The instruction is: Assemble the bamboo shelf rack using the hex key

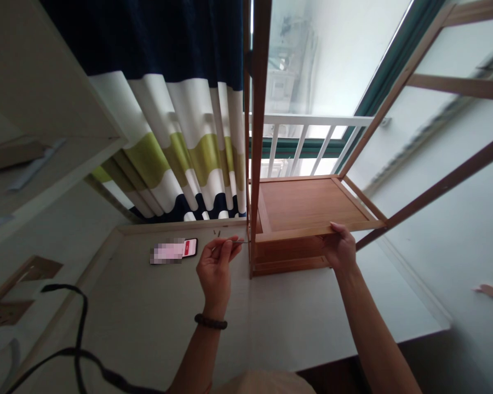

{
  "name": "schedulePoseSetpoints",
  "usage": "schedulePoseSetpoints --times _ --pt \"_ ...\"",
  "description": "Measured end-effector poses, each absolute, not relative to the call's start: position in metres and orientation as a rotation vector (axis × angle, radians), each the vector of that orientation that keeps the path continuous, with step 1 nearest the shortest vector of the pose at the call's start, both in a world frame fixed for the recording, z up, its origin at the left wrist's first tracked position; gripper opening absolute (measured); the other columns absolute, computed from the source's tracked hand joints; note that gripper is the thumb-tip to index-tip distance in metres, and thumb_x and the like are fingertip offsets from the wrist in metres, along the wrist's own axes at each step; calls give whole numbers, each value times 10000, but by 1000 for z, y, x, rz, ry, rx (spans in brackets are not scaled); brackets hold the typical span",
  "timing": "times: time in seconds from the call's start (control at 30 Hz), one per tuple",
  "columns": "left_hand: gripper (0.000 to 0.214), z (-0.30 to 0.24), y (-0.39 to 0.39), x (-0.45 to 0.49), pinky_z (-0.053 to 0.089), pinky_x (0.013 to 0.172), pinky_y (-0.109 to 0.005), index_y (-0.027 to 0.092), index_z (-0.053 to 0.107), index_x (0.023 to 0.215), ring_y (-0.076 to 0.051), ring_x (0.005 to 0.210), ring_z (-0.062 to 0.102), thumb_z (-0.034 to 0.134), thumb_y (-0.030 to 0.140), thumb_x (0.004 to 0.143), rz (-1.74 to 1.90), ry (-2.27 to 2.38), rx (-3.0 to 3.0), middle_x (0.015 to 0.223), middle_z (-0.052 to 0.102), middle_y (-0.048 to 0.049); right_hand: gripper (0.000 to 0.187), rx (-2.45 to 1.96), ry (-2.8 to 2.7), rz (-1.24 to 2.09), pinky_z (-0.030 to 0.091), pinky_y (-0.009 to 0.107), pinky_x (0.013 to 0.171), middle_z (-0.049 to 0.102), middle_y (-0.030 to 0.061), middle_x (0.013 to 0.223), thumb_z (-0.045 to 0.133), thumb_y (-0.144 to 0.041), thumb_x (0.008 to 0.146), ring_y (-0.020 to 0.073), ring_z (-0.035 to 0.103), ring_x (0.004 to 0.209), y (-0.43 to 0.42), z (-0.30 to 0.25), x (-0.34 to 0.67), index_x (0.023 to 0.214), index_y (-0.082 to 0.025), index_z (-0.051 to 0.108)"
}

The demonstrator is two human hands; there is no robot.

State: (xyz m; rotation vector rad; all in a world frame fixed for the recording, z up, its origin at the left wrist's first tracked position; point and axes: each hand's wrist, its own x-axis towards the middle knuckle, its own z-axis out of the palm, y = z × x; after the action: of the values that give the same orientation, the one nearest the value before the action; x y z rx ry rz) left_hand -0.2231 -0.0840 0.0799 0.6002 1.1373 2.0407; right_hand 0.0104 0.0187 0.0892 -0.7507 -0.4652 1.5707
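Note:
A brown wooden shelf rack [308, 205] stands on the white tabletop, its posts rising past the top of the view. My left hand [218, 260], with a dark bead bracelet on the wrist, pinches a thin metal rod [240, 242]. The rod points right, its tip at the rack's near left post [253, 219]; whether it sits in a hole I cannot tell. Around the front edge of the upper shelf board [312, 230], near its right end, my right hand [340, 247] is closed, thumb on top and fingers underneath. A lower board [290, 267] shows below.
Left of my left hand lies a phone [190, 248] with a lit screen. Two small screws or pins [218, 234] lie near the tabletop's back edge. A black cable [80, 323] loops at lower left. Behind are a striped curtain [193, 120] and a window with white rails [312, 120].

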Motion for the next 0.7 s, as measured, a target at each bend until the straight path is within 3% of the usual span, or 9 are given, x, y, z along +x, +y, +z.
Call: schedulePoseSetpoints --times 0.7 --pt "224 81 -86 -225 561 724 -324 154 516 790 -187 729 687 706 208 685 1931 1206 648 803 716 -56 70 -768 -537 1566 575 291 652 678 0 705 542 -154 641 156 653 687 17 88 11 685 -170 594"
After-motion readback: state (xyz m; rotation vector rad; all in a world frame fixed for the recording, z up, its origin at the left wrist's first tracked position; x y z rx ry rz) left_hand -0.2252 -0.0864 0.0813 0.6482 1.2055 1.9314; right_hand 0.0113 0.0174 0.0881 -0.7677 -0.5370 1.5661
